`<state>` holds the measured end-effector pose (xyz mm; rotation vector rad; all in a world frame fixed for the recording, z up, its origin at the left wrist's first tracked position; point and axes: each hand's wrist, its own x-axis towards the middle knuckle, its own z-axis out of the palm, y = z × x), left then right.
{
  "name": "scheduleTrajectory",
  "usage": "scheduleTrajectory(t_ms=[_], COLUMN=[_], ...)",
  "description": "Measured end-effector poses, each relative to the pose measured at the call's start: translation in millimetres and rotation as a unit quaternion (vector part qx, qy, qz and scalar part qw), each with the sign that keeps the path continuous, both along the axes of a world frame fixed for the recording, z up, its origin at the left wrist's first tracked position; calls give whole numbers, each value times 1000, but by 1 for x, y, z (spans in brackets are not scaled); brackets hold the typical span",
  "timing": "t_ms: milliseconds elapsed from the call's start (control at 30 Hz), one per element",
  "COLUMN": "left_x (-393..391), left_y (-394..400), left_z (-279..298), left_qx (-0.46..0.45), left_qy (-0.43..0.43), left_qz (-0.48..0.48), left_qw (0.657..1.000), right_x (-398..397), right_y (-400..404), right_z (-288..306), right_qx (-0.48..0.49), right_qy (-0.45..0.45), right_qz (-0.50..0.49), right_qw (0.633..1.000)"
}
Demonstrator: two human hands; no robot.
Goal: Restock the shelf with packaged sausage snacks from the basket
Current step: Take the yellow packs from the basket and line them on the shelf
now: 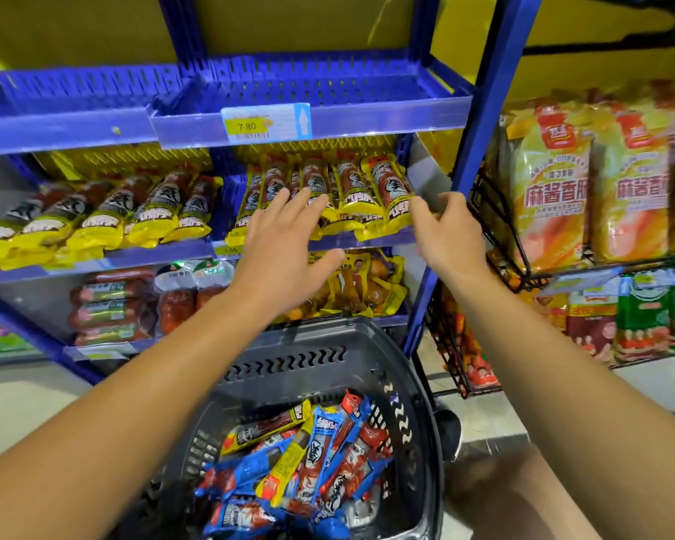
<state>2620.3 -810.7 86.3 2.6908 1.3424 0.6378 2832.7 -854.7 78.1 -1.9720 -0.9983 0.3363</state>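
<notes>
Left hand (285, 235) is spread flat on the yellow sausage packs (328, 196); right hand (445, 224) curls at the row's end, maybe pinching one, can't tell. Square them gently. More packs wait in the basket (425, 442) below both hands.
</notes>
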Motion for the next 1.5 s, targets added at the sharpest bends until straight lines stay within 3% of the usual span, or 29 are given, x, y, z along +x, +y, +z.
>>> scheduleTrajectory(t_ms=[67,133,200,267,700,900,1033,1233,1500], left_x=[-2,-5,-8,-11,-26,-45,-70,-117,-179], left_y=[1,2,1,0,-4,-20,-42,-74,-105], left_z=[-3,-7,-11,-14,-25,-46,-85,-164,-245], left_qx=[-1,-1,0,-2,-15,-43,-80,-177,-269], left_qy=[2,8,13,13,13,-2,2,69,111], left_qz=[1,2,4,3,-2,-6,-8,39,97], left_qw=[1000,1000,1000,1000,1000,999,997,981,952], right_x=[-5,-9,-7,-5,-2,-29,-69,-112,-158], right_y=[-18,-29,-27,-18,7,-34,-74,-94,-68], right_z=[-8,-17,-27,-32,-17,-29,-74,-170,-276], right_qx=[51,64,12,-58,-150,-40,-21,-164,-307], right_qy=[-130,-271,-384,-427,-389,-371,-344,-320,-301], right_qz=[34,77,100,106,109,107,183,321,470], right_qw=[990,957,918,896,902,922,921,876,771])
